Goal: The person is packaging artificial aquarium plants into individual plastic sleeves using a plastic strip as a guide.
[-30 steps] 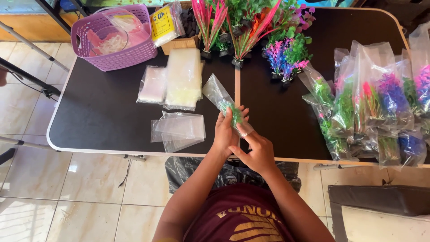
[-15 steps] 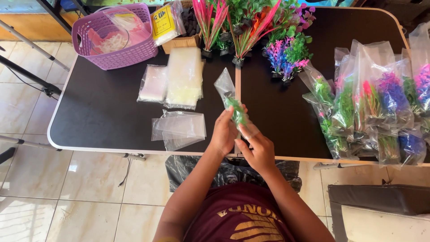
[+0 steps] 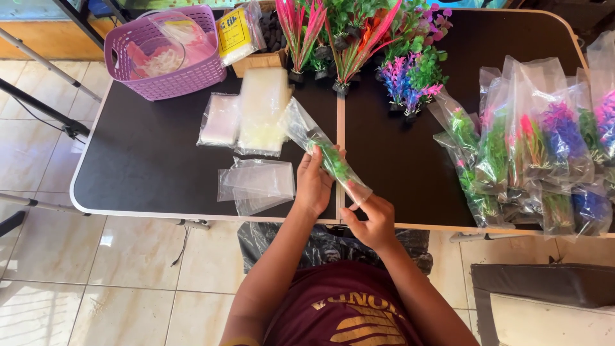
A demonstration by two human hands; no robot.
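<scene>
**Green plant in a clear bag, held over the table's front edge**

Your left hand (image 3: 314, 182) grips the middle of a clear plastic bag (image 3: 320, 144) with a green artificial plant (image 3: 334, 161) inside it. Your right hand (image 3: 373, 221) pinches the bag's lower end between its fingertips. The bag slants up and to the left above the black table (image 3: 154, 166), its open end near a stack of empty bags (image 3: 262, 109). More flat bags (image 3: 256, 184) lie just left of your left hand. Bagged plants (image 3: 532, 147) are piled on the right; a purple basket (image 3: 163, 54) sits at the far left corner.
</scene>
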